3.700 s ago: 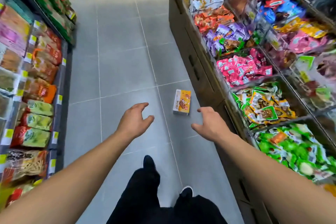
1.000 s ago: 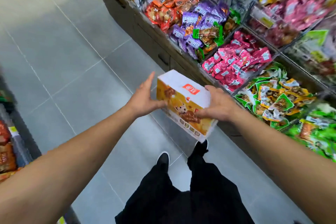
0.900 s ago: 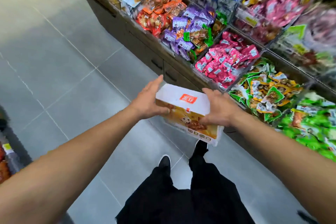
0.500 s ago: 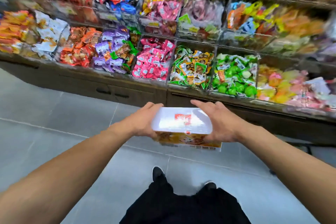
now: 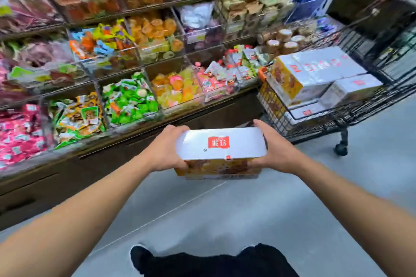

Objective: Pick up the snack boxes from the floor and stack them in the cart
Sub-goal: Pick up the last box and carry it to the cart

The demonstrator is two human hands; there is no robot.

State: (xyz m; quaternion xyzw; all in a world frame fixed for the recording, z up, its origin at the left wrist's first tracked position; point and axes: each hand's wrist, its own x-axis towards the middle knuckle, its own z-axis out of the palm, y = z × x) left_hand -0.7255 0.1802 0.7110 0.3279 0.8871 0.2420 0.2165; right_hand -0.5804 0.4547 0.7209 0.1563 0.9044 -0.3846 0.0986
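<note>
I hold a snack box (image 5: 221, 148) level in front of me, white top with a red label, orange printed sides. My left hand (image 5: 165, 148) grips its left end and my right hand (image 5: 273, 148) grips its right end. To the upper right stands a black wire cart (image 5: 351, 119) with an orange handle. Inside it lie several matching snack boxes (image 5: 315, 72), stacked in layers. The held box is left of and below the cart's rim, apart from it.
Tiered shelf bins (image 5: 126, 96) full of wrapped candies and snacks run along the far side, above a dark cabinet base (image 5: 67, 177). Grey tiled floor (image 5: 225, 220) lies under me. My black trousers and shoe (image 5: 139, 258) show at the bottom. A cart wheel (image 5: 341, 149) rests on the floor.
I lifted the box off the floor with both hands and turned right along the shelves. The cart with stacked boxes has come into view at the right.
</note>
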